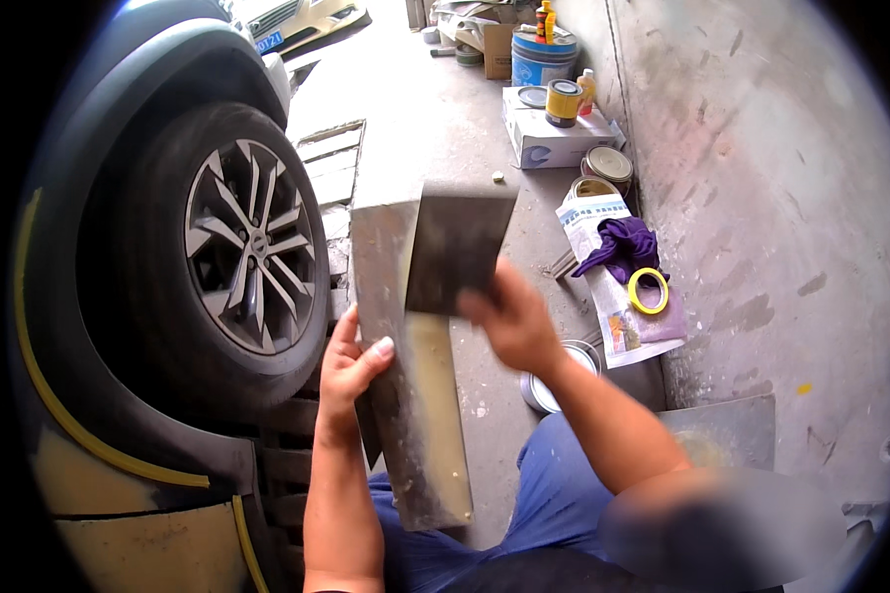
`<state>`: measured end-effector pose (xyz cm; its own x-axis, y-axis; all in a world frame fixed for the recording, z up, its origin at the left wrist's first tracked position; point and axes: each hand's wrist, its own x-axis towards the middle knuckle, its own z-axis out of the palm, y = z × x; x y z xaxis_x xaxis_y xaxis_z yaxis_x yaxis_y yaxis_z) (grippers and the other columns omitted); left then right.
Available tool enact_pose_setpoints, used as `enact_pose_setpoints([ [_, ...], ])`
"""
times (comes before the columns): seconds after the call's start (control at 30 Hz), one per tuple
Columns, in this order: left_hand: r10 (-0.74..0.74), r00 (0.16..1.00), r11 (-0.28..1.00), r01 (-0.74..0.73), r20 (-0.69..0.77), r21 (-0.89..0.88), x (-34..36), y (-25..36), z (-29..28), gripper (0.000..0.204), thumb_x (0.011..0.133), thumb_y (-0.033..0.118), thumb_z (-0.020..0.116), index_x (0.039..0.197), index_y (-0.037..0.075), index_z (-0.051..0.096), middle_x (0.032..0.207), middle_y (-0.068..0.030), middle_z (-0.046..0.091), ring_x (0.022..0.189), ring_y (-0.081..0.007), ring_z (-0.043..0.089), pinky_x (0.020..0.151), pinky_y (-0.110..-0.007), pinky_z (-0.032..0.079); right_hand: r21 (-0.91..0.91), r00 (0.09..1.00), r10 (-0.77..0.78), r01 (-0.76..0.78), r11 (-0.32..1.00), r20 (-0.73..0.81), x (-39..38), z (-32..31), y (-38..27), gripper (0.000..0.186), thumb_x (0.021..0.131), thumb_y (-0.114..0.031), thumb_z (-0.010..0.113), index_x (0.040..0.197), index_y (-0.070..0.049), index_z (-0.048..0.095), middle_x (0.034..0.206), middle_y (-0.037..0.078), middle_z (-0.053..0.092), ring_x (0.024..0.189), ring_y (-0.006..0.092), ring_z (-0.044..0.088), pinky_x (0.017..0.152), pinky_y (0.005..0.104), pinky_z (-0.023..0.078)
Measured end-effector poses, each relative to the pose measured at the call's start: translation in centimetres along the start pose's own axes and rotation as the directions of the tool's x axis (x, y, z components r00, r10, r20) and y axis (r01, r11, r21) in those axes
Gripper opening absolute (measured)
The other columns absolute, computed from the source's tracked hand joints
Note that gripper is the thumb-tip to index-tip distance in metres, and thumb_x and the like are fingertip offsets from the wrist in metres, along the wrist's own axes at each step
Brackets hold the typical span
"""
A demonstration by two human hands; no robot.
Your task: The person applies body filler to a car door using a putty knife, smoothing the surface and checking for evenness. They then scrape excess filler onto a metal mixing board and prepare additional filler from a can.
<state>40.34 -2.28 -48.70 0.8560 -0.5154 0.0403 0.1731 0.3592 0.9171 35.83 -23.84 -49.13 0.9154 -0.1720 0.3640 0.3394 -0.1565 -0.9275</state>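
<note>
My left hand (pixel 351 364) grips the left edge of a long, flat mixing board (pixel 381 272), thumb on top. Pale yellow putty (pixel 439 395) is smeared along the board's right side. A dark, flat rectangular putty scraper (pixel 457 242) lies over the board's upper right part, in my right hand (pixel 516 314). The right fingers are slightly blurred, and closed round the scraper's lower right edge. A dark pointed corner of something shows under the board below my left hand; what it belongs to is hidden.
On the left stands a car's wheel (pixel 257 242), with yellow masking tape (pixel 64 410) along the wheel arch. An open tin (pixel 561 376) is beyond my right forearm. By the wall (pixel 761 198), newspaper (pixel 628 331) bears a purple cloth (pixel 623 244) and a yellow tape roll (pixel 649 291). Farther off stand several tins.
</note>
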Motion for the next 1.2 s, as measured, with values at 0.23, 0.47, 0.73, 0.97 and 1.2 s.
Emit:
enact_pose_setpoints([
  [0.23, -0.067, 0.988, 0.998, 0.068, -0.136, 0.0, 0.3, 0.6, 1.1, 0.052, 0.083, 0.003, 0.06, 0.132, 0.002, 0.043, 0.109, -0.01, 0.062, 0.094, -0.0157, 0.062, 0.084, -0.027, 0.047, -0.008, 1.0, 0.002, -0.002, 1.0, 0.026, -3.4, 0.6, 0.8, 0.029, 0.087, -0.006, 0.061, 0.115, -0.002, 0.054, 0.081, 0.009, 0.058, 0.07, 0.0128, 0.051, 0.067, 0.0281, 0.046],
  [0.47, 0.001, 0.973, 0.996, -0.021, -0.233, -0.082, 0.9, -0.1, -0.9, 0.048, 0.085, -0.001, 0.055, 0.131, 0.0, 0.042, 0.108, -0.0137, 0.063, 0.092, -0.0201, 0.064, 0.082, -0.031, 0.052, 0.014, 0.972, 0.091, -0.096, 0.995, 0.216, -10.8, 2.0, 0.6, 0.036, 0.084, -0.004, 0.063, 0.119, -0.001, 0.055, 0.1, 0.016, 0.062, 0.088, 0.0264, 0.06, 0.077, 0.0341, 0.048],
  [0.73, -0.014, 0.977, 0.998, 0.001, -0.211, -0.059, 1.8, -0.4, -1.0, 0.038, 0.086, 0.003, 0.053, 0.123, 0.001, 0.046, 0.101, -0.0151, 0.065, 0.081, -0.0198, 0.067, 0.072, -0.03, 0.056, 0.174, 0.977, 0.14, -0.168, 0.97, 0.162, -7.2, 0.8, 2.4, 0.031, 0.087, -0.007, 0.062, 0.116, -0.002, 0.055, 0.088, 0.008, 0.062, 0.074, 0.0147, 0.056, 0.068, 0.0308, 0.047],
  [0.97, -0.029, 0.97, 0.999, 0.019, -0.241, -0.045, 1.5, -0.7, -1.4, 0.035, 0.087, 0.003, 0.053, 0.121, 0.001, 0.047, 0.097, -0.0145, 0.065, 0.079, -0.0202, 0.067, 0.07, -0.031, 0.058, 0.074, 0.96, 0.149, -0.17, 0.983, 0.236, -10.3, -0.4, 1.2, 0.034, 0.082, -0.002, 0.063, 0.116, -0.002, 0.056, 0.093, 0.014, 0.063, 0.082, 0.0231, 0.062, 0.074, 0.0321, 0.048],
  [1.2, 0.03, 0.962, 0.999, -0.033, -0.272, -0.007, 1.7, -0.3, -2.0, 0.034, 0.087, 0.005, 0.053, 0.121, 0.003, 0.048, 0.097, -0.013, 0.066, 0.078, -0.0188, 0.067, 0.07, -0.03, 0.057, 0.045, 0.938, 0.131, -0.153, 0.987, 0.322, -14.7, -0.6, 1.1, 0.034, 0.081, -0.002, 0.065, 0.114, -0.002, 0.057, 0.091, 0.013, 0.063, 0.076, 0.024, 0.06, 0.07, 0.032, 0.049],
])
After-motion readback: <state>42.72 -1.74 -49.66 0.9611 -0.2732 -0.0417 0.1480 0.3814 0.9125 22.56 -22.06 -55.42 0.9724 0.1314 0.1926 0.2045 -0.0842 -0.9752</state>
